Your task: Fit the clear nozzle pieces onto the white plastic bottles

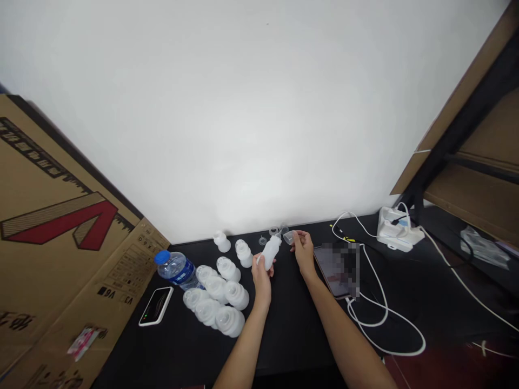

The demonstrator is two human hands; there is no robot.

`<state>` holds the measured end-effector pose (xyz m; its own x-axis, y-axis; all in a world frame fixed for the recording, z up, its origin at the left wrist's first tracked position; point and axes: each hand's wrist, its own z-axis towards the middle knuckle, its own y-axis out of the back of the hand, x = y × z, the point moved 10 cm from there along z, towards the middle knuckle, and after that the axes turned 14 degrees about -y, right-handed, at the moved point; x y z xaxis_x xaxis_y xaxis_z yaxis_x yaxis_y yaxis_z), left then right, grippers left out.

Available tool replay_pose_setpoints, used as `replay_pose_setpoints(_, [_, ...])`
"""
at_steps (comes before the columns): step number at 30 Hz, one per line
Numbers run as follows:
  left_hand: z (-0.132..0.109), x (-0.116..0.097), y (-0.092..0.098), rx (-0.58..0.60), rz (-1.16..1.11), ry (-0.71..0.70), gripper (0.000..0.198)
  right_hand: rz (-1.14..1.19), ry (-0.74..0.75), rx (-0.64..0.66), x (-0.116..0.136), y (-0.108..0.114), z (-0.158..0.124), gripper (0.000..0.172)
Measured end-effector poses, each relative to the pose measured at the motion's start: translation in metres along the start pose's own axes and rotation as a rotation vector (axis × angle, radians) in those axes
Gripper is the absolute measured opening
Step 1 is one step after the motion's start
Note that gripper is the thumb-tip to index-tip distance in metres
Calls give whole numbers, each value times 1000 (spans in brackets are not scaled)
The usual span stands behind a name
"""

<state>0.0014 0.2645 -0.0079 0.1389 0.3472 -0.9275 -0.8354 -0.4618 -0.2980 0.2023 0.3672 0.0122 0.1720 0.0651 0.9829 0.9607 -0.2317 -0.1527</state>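
Observation:
My left hand (263,276) is closed around a white baby bottle (271,250), which tilts with its nipple end up and to the right. Between the fingers of my right hand (303,252) is a clear bottle cap (288,237), held just right of the bottle's tip and apart from its body. Small clear ring-shaped parts (263,240) lie on the black table near the wall. Left of my left hand stand several similar white bottles with clear caps (217,289). Another capped bottle (244,253) and a white bottle with no clear cap visible (221,241) stand farther back.
A water bottle with a blue cap (176,268) and a white-framed phone (156,306) are at the left, by a cardboard box (60,232). To the right lie a tablet (334,270), looping white cables (385,302) and a power strip (399,232). The white wall bounds the back.

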Motion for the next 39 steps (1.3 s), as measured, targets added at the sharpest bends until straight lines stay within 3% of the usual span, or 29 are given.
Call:
replay_pose_setpoints(2, [-2, -5, -4, 29, 16, -3, 45, 120, -39, -36, 0, 7, 2, 48])
replay_pose_setpoints(5, [-5, -12, -9, 54, 35, -13, 50, 205, -35, 9, 6, 4, 0, 50])
replay_pose_setpoints(12, [-8, -11, -23, 137, -21, 20, 51, 106, 45, 190, 22, -21, -13, 51])
replay_pose_setpoints(17, [-15, -1, -37, 228, -49, 118, 62, 101, 54, 324, 21, -35, -21, 56])
replay_pose_setpoints(24, [-18, -7, -36, 168, 19, 76, 62, -30, -7, 580, 3, -62, -40, 105])
replay_pose_setpoints(32, [-22, -12, -32, 195, 129, -31, 46, -81, -29, 608, -6, -65, -38, 109])
replay_pose_setpoints(39, [-23, -10, -27, 159, 190, -38, 47, -136, -54, 637, -11, -69, -42, 103])
